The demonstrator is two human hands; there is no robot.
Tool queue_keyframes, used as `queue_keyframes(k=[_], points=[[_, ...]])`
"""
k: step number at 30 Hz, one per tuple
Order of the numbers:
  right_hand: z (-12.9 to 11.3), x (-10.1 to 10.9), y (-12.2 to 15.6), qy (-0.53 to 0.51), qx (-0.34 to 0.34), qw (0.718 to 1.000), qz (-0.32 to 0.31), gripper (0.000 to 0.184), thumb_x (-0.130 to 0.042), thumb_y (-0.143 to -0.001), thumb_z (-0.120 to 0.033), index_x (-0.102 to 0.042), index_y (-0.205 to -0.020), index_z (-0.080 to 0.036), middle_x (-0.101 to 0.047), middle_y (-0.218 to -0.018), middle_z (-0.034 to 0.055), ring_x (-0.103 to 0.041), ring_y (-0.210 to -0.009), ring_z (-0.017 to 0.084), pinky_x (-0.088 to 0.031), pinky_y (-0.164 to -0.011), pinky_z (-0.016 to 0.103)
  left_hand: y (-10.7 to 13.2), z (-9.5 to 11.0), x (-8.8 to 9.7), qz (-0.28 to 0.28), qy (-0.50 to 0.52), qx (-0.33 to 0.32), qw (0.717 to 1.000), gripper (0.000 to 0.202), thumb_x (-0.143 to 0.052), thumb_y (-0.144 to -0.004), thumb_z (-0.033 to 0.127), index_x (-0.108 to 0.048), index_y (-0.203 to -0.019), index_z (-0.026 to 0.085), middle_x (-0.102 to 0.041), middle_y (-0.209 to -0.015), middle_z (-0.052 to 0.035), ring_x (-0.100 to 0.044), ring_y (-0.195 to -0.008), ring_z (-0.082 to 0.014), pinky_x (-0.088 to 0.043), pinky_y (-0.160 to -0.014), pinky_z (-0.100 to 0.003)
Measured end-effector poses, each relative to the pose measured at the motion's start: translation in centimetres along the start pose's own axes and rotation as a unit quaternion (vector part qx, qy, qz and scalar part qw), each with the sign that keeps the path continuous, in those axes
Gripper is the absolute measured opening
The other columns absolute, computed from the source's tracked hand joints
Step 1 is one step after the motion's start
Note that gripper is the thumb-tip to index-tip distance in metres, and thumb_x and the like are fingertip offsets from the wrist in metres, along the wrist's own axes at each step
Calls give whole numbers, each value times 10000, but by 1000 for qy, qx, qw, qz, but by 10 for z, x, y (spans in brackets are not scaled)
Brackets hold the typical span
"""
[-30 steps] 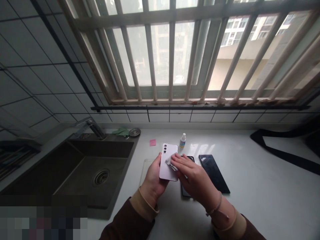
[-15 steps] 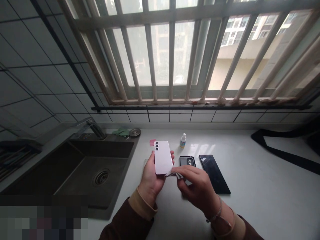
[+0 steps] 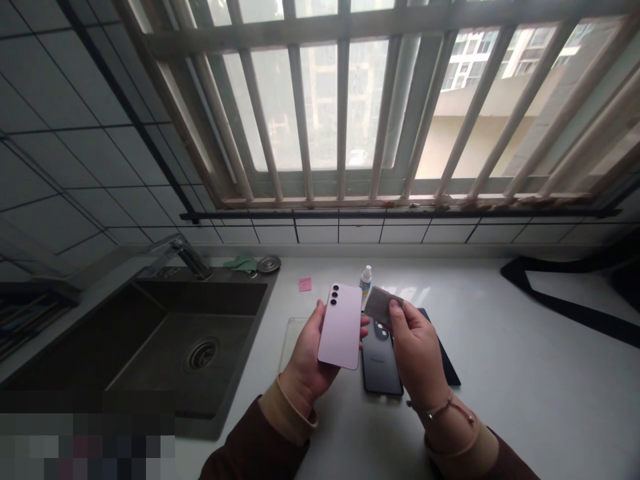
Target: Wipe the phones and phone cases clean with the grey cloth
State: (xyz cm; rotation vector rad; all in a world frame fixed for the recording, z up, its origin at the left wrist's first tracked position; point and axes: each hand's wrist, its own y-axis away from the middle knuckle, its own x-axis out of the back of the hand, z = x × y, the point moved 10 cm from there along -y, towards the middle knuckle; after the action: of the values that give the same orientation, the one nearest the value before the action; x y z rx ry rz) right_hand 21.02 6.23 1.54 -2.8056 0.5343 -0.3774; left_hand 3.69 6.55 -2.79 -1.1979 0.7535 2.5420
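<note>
A pale pink smartphone (image 3: 341, 330) rests in my left hand (image 3: 306, 347), its back with three camera lenses turned up and my fingers curled round both long edges. My right hand (image 3: 417, 347) pinches a small grey cloth (image 3: 381, 305) between thumb and fingers, held just right of the phone and apart from it. Beneath the right hand lies a dark phone case (image 3: 381, 363) with camera cutouts. A black flat device (image 3: 449, 357) is partly hidden behind that hand. The white-capped small bottle (image 3: 367, 280) stands behind the cloth, partly covered by it.
Left of me is a dark sink (image 3: 220, 380) with a chrome faucet (image 3: 187, 257). A green cloth (image 3: 243, 265) and a metal drain strainer (image 3: 269, 265) sit at its back edge. A pink paper square (image 3: 305, 285) and a clear case (image 3: 290, 340) lie on the counter; a black strap (image 3: 575, 303) is at right.
My right hand has lifted the cloth off the phone's lower corner and moved up and right. The phone has shifted right and tilted, uncovering more of the pink paper and the clear case.
</note>
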Motion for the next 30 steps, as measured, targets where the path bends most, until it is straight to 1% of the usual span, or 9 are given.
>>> queue_keyframes(k=[4, 7, 9, 13, 17, 20, 26, 28, 30], points=[[-6, -3, 1, -4, 27, 1000, -8, 357, -564, -1063, -477, -793, -1111, -208, -813, -982, 77, -753, -893, 262, -625, -814, 376, 0, -12, -5, -28, 3, 24, 999, 668, -493, -1060, 582, -636, -1420, 38, -766, -1178, -262, -788, -894, -278, -628, -762, -351], [-26, -12, 10, -8, 107, 993, -39, 302, -570, -1071, -383, -780, -1238, -245, -803, -1180, 93, -755, -1080, 284, -620, -961, 435, -2, -9, 5, 13, 12, 3, 1000, 613, -541, -1047, 561, -650, -1414, 82, -788, -1120, -208, -787, -883, -285, -625, -764, -366], [-39, -21, 18, -8, 159, 984, -76, 284, -561, -1073, -306, -767, -1263, -260, -783, -1244, 93, -741, -1142, 278, -621, -986, 442, -4, -3, 12, 43, 28, -21, 998, 549, -565, -1045, 533, -667, -1398, 126, -800, -1079, -158, -780, -842, -262, -619, -759, -353], [-61, -37, 33, 10, 246, 959, -139, 311, -556, -1047, -173, -749, -1270, -272, -782, -1229, 84, -723, -1165, 266, -612, -1009, 455, -5, 7, 20, 69, 81, -57, 993, 446, -575, -1055, 481, -720, -1271, 119, -803, -1037, -120, -760, -815, -213, -609, -766, -305], [-75, -40, 41, 20, 295, 942, -158, 321, -583, -1001, -105, -738, -1230, -268, -796, -1170, 69, -723, -1115, 265, -603, -996, 473, -6, 8, 25, 80, 115, -65, 988, 426, -569, -1056, 474, -730, -1192, 104, -799, -1037, -120, -760, -849, -229, -615, -809, -334], [-82, -42, 45, 15, 312, 934, -175, 304, -600, -966, -80, -733, -1174, -258, -802, -1112, 60, -724, -1048, 257, -600, -965, 468, -7, 9, 26, 83, 121, -74, 986, 425, -552, -1060, 467, -726, -1178, 97, -795, -996, -123, -750, -809, -226, -612, -786, -335], [-89, -42, 48, -25, 306, 930, -203, 313, -587, -954, -67, -742, -1148, -255, -795, -1031, 54, -720, -959, 234, -595, -900, 410, -8, 9, 18, 55, 95, -45, 993, 578, -479, -1066, 525, -673, -1317, 43, -771, -1107, -230, -743, -797, -256, -615, -763, -370], [-87, -45, 51, -43, 293, 929, -222, 302, -578, -971, -91, -757, -1147, -258, -791, -1002, 54, -722, -933, 229, -591, -879, 391, -7, 13, 19, 65, 90, -53, 992, 581, -479, -1064, 526, -669, -1323, 42, -767, -1117, -233, -745, -812, -259, -623, -782, -386], [-78, -47, 49, -63, 248, 938, -235, 260, -570, -1007, -151, -780, -1121, -253, -788, -985, 61, -726, -909, 226, -588, -851, 373, -6, 17, 21, 81, 76, -70, 991, 573, -496, -1058, 529, -668, -1322, 50, -766, -1112, -225, -752, -855, -270, -632, -822, -418]])
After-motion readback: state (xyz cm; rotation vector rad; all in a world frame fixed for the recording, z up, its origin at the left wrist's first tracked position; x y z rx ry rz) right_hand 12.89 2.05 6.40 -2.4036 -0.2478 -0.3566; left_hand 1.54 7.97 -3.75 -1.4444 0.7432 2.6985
